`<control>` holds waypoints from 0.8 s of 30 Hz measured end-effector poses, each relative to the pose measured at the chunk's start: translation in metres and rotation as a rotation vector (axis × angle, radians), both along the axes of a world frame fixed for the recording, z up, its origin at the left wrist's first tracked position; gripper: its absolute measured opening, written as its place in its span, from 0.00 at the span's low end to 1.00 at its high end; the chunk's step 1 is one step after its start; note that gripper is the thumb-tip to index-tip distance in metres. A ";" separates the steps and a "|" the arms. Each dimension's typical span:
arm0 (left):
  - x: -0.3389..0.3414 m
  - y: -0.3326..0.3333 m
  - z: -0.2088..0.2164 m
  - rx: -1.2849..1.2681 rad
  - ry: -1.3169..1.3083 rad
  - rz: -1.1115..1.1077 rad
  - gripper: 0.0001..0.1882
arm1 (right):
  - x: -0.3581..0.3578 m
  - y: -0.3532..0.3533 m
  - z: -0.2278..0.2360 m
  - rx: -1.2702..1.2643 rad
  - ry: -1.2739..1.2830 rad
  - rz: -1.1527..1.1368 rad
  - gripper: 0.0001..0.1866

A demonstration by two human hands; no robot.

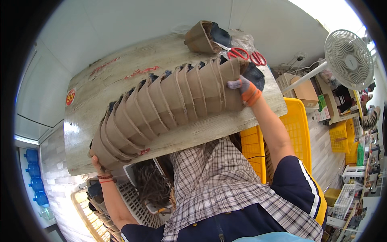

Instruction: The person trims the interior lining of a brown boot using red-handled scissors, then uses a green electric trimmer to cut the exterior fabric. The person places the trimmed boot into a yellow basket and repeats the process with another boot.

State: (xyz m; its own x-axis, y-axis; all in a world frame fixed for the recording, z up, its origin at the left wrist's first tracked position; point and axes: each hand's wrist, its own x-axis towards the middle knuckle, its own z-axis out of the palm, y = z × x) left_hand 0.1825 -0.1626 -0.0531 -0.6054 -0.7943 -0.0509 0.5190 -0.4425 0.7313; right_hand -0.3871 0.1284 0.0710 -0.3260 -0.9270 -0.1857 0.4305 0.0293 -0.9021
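"While the long row of brown cups point(161, 105) stretches over the tabletop point(80, 131), what else is close by?"

"Red-handled scissors point(244, 51) are behind its right end. Just beside them is a loose brown cup point(197, 38) with dark stuff point(221, 34) poking out, and a clear plastic bag point(245, 39)."

"What's in the way?"

"That long row covers the middle, and its right end almost hides the scissors."

"And the hands?"

"The gloved right hand point(246, 92) is clamped on the right end. The left hand point(100, 167) touches the left end, but part is hidden, so I can't tell how it closes."

"How does the tabletop look?"

"Like pale wood, with red marks point(141, 72) and a round red sticker point(70, 97) on the left."

"And the room?"

"A white fan point(348, 60) stands on the right near a brown box point(305, 90). Yellow baskets point(301, 135) are there too. Dark strips point(151, 185) lie below the front edge. Blue bottles point(37, 184) line up at the left, and the wall point(141, 20) is white."
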 end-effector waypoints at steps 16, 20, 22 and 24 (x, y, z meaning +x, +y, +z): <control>-0.026 0.059 0.067 -0.230 -0.106 0.068 0.29 | -0.008 0.018 -0.018 0.110 0.213 -0.111 0.18; -0.041 0.030 0.023 -0.155 0.044 0.015 0.22 | -0.044 0.032 -0.047 -0.252 1.625 0.122 0.15; -0.076 0.060 0.121 0.062 -0.024 -0.081 0.23 | -0.056 0.046 -0.044 -0.101 1.075 0.034 0.19; -0.074 0.052 0.102 -0.011 -0.039 -0.012 0.24 | -0.016 0.020 -0.007 -0.032 0.528 0.011 0.22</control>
State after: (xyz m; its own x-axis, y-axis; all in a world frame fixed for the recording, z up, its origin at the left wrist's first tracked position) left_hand 0.1081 -0.1102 0.0487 -0.6126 -0.7876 -0.0667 0.4843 -0.4407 0.7558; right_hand -0.4032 0.1483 0.0637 -0.3579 -0.9333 0.0299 -0.0834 0.0001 -0.9965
